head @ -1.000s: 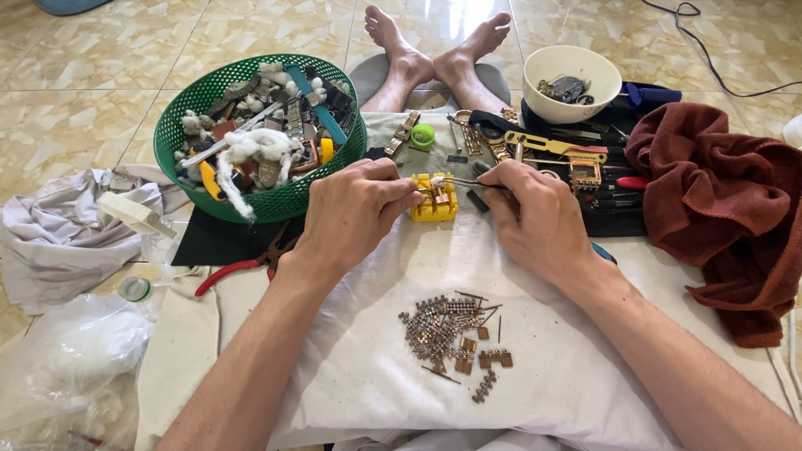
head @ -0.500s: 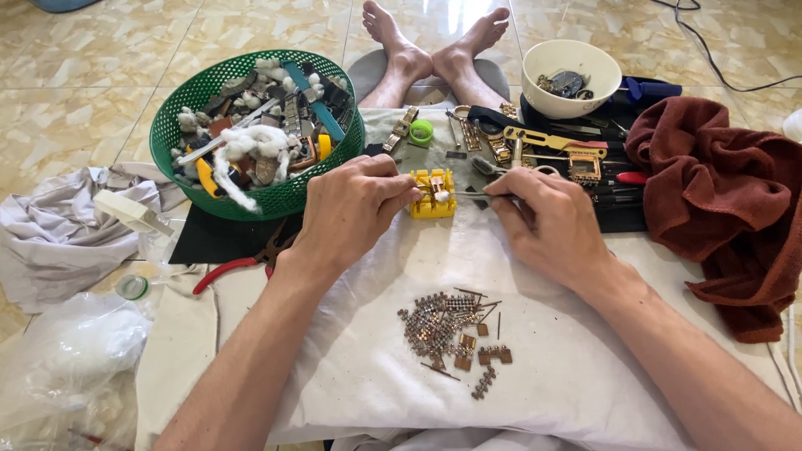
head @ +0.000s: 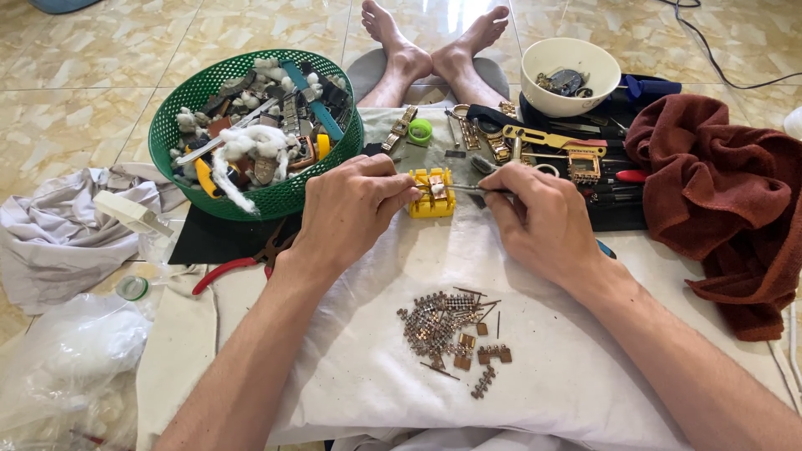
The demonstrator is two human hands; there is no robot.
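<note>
Left hand (head: pixel 347 209) fingers pinch yellow block (head: pixel 432 194); right hand (head: pixel 541 219) grips thin tool (head: pixel 468 189), apparently touching block's top.

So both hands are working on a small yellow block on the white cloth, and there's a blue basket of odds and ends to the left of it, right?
Nearly. The basket is green, not blue, as the head view shows. The rest holds: the left hand and right hand are at the small yellow block on the white cloth.

The holder block (head: pixel 432 194) stood on the cloth (head: pixel 351 351), between the hands; the basket (head: pixel 251 200) was left, the bowl (head: pixel 568 92) behind right.
</note>
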